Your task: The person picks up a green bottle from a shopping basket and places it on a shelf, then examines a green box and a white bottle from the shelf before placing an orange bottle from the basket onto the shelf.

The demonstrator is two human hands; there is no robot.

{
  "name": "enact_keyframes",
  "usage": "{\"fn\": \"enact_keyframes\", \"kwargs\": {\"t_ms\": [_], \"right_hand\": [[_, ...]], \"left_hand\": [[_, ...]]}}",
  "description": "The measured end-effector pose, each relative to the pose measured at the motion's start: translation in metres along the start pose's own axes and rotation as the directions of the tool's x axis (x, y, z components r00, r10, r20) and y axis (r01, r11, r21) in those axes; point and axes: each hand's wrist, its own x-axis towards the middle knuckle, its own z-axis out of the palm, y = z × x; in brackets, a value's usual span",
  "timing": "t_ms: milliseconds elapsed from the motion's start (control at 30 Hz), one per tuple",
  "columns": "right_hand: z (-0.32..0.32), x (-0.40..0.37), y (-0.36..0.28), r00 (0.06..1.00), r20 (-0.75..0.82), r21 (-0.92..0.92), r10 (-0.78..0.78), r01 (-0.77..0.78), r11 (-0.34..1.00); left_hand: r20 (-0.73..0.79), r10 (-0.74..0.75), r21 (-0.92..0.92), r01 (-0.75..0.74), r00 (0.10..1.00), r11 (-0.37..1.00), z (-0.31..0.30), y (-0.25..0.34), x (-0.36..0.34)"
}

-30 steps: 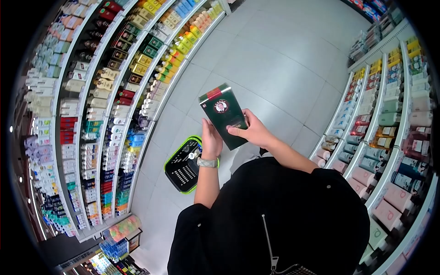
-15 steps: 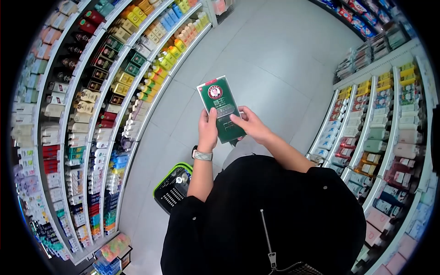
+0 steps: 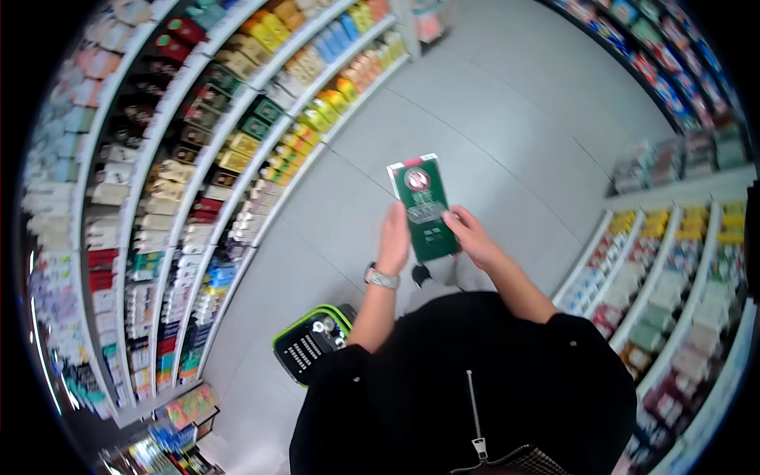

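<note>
Between my two hands is a tall green box (image 3: pixel 425 207) with a red band and a round portrait emblem near its top; its print is blurred. My left hand (image 3: pixel 393 240), with a watch (image 3: pixel 381 275) on the wrist, grips the box along its left side. On the right edge, my right hand (image 3: pixel 475 239) holds it with the thumb on the front face. Fingers behind the box are hidden. The box is held out in front of my black top (image 3: pixel 467 380), above the floor.
A black shopping basket (image 3: pixel 310 348) with a green rim stands on the floor at my left. Long shelves (image 3: pixel 229 150) packed with bottles and boxes curve along the left. More stocked shelves (image 3: pixel 657 293) line the right. Grey tiled floor (image 3: pixel 475 95) stretches ahead.
The view has turned, so the shelves and basket sit shifted and everything looks more blurred. The box, still in both hands, appears a little lower and further right.
</note>
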Motion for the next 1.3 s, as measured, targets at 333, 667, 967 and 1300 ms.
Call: {"fn": "enact_keyframes", "kwargs": {"t_ms": [333,667,967,1300], "right_hand": [[-0.049,0.107,-0.068,0.966,0.257,-0.127,0.008,0.026,0.992],[-0.039,0.159,-0.083,0.894,0.421,-0.393,0.153,0.028,0.919],[0.013,0.214,-0.098,0.889,0.424,-0.493,0.175,0.064,0.868],[0.111,0.292,-0.166,0.854,0.519,-0.488,0.041,0.256,0.835]], "left_hand": [[-0.28,0.04,0.005,-0.04,0.959,0.999,0.067,0.043,0.064],[-0.511,0.003,-0.052,-0.035,0.86,0.998,0.05,0.035,0.076],[-0.501,-0.019,-0.171,-0.078,0.865,0.982,-0.004,0.038,0.122],[-0.335,0.267,0.068,-0.259,0.904,0.963,-0.105,0.103,0.173]]}}
